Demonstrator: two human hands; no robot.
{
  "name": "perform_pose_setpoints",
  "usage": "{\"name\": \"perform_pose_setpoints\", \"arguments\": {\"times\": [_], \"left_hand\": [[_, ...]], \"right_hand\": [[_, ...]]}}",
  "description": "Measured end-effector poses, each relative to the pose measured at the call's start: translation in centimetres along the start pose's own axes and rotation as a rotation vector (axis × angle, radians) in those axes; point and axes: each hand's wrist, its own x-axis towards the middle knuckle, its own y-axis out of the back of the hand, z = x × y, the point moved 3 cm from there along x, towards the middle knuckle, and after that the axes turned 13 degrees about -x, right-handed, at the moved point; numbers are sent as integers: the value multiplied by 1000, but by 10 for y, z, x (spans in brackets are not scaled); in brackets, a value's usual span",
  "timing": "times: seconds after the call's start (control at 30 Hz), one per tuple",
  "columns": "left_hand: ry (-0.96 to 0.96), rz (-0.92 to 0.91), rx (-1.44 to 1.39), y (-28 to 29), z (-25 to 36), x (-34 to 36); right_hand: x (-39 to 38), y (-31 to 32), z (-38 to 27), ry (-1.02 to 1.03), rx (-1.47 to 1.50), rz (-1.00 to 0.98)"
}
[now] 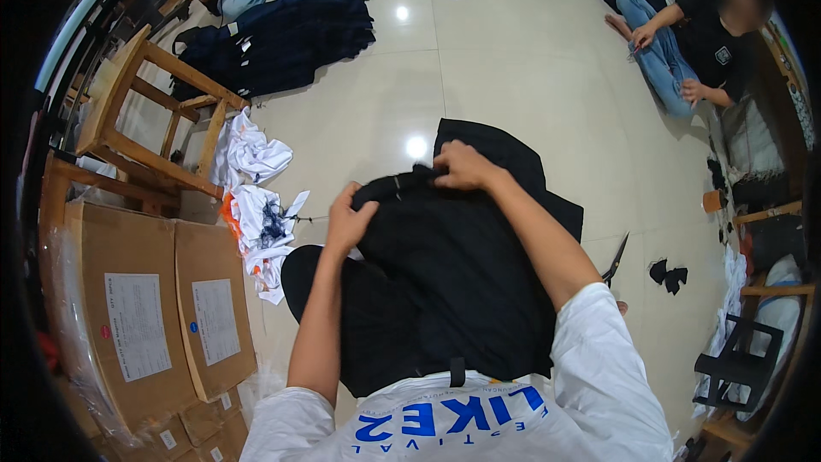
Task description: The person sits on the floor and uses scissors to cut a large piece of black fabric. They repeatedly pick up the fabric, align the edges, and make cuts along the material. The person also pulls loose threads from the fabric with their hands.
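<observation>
Across my lap lies a black garment (445, 248), its upper edge raised in front of me. My left hand (349, 216) grips the left end of that edge, thumb on top. Farther right, my right hand (466, 166) pinches the same edge, fingers curled round the cloth. A small pale mark shows on the edge between my hands. Beyond my right hand, more black cloth (500, 150) lies spread on the floor; I cannot tell whether it is part of the same garment. Black-bladed scissors (617, 260) rest on the floor beside my right elbow.
White cloths (256, 154) are heaped at left, near a wooden stool (162, 103) and cardboard boxes (128, 316). A dark garment pile (282, 38) lies far left. Black scraps (669, 276) lie at right, near a black plastic frame (740, 359). Another person (676, 43) sits far right.
</observation>
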Motion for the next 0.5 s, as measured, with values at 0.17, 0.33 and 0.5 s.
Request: {"name": "perform_pose_setpoints", "arguments": {"times": [0.17,0.33,0.5], "left_hand": [[165,-353,-254,30,70,-17],[188,-696,-89,46,121,-9],[132,-692,78,78,177,-20]], "right_hand": [[-44,106,6,-167,1094,210],[-98,210,-4,-155,822,260],[-163,321,-18,210,168,277]]}}
